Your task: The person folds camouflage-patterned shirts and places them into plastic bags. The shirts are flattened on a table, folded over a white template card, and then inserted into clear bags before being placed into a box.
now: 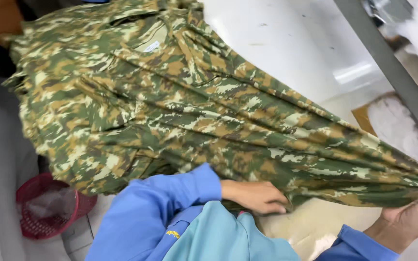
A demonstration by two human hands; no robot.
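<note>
A camouflage garment [180, 106] in green, brown and cream lies spread across a white table [286, 43], its collar with a small label toward the top. My left hand [257, 195], in a blue sleeve, pinches the lower edge of the cloth near the middle. My right hand [417, 217] grips the garment's stretched-out end at the right edge of the view, pulling the fabric taut into folds. Part of the cloth hangs over the table's left side.
A red mesh basket [44, 205] with a clear plastic bag stands on the floor at lower left. A grey metal bar [388, 67] crosses the upper right. Beside it sits a cardboard box [393, 125] with white material.
</note>
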